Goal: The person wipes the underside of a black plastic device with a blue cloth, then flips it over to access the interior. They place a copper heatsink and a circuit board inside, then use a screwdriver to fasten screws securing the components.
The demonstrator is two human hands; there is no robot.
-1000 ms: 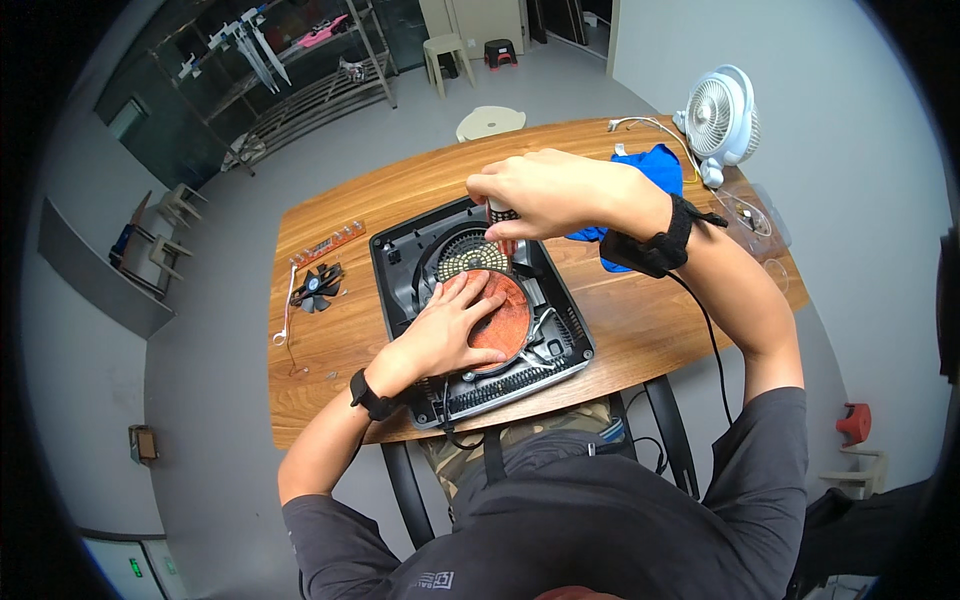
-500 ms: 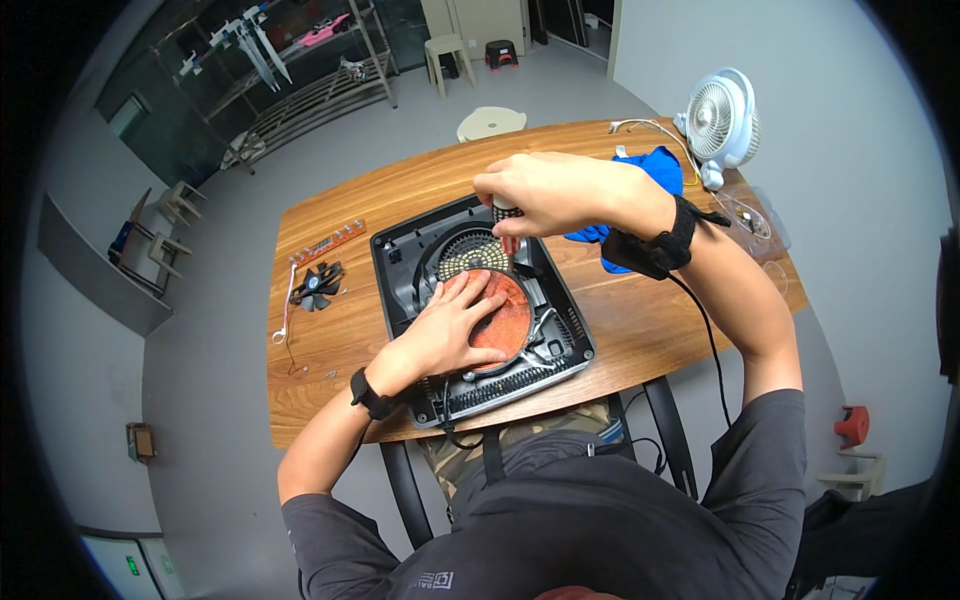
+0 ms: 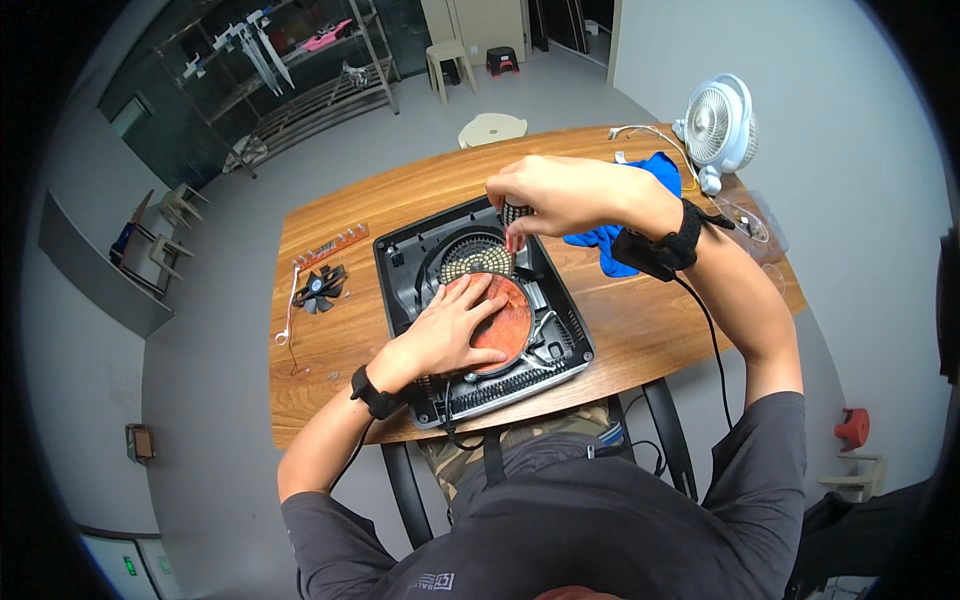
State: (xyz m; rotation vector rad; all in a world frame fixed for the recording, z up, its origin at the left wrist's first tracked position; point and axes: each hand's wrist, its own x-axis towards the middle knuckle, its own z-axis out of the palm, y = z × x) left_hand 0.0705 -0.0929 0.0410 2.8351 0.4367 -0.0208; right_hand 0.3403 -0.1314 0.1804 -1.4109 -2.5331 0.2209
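An opened black appliance housing (image 3: 393, 262), like an induction cooker's base, lies on the wooden table in front of me. Inside it, near the front, sits a round copper-red coil disc (image 3: 513, 325). My left hand (image 3: 447, 335) lies over the disc with its fingers spread, pressing down on it. Beyond the disc is a round vent grille (image 3: 472, 256) in the housing. My right hand (image 3: 535, 195) is closed round the dark, patterned handle of a screwdriver (image 3: 514, 213), held upright above the disc's far edge. Its tip is too small to make out.
Left of the housing lie a small black fan (image 3: 319, 287) and an orange circuit board strip (image 3: 331, 247) with a white cable. A blue cloth (image 3: 660, 172) is beyond my right forearm. A white desk fan (image 3: 716, 125) and a clear plastic tray (image 3: 757, 217) stand at the far right.
My right hand has shifted slightly right, and its fingers have changed position on the screwdriver. My left hand stays on the coil disc.
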